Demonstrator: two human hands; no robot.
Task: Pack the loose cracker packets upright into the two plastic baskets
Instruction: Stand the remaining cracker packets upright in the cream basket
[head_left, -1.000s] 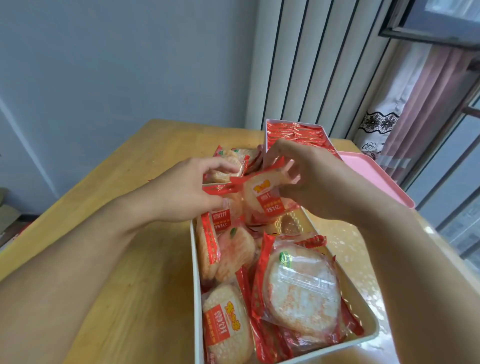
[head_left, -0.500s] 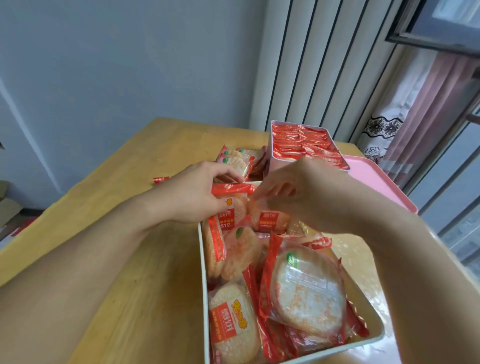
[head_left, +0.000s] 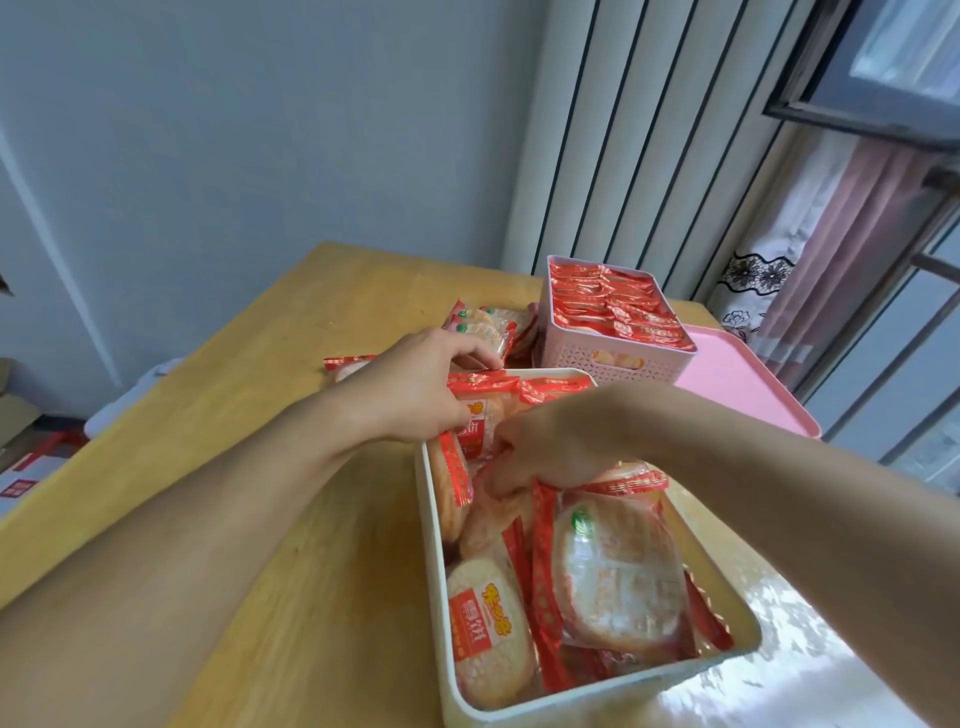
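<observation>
1. Reading the packets is hard: red label panels w/ white characters and a yellow logo show on the nearest packet (head_left: 485, 631) in the white basket (head_left: 613, 693), but the text is too blurred to make out. A green round mark sits on the big clear packet (head_left: 615, 577) beside it.
2. Your left hand (head_left: 415, 395) rests at the basket's far left corner, thumb and fingers (head_left: 475, 358) pressed around the red top edge of an upright packet (head_left: 480, 415); it looks like a grasp.
3. Your right hand (head_left: 550, 441) is curled, knuckles up, fingers dug down among the packets mid-basket. Can't tell what they hold, if anything; the fingertips are hidden.
4. Your right forearm covers much of the basket's right wall, and the bottom frame edge cuts off its near left corner.
5. Packets look alike: clear film, red crimped ends, round pale crackers inside. In the white basket a few stand on edge at the far end; the rest lie flat or lean.
6. Pink basket (head_left: 613, 358) stands on the desk (head_left: 260, 415) beyond the white one, near the pink tray (head_left: 748, 384). It's packed full, red packet tops in tight rows, one cracker visible through its handle slot.
7. Loose packets (head_left: 480, 325) lie on the desk just left of the pink basket, partly behind your left hand. One more (head_left: 348, 364) pokes out past your left wrist.
</observation>
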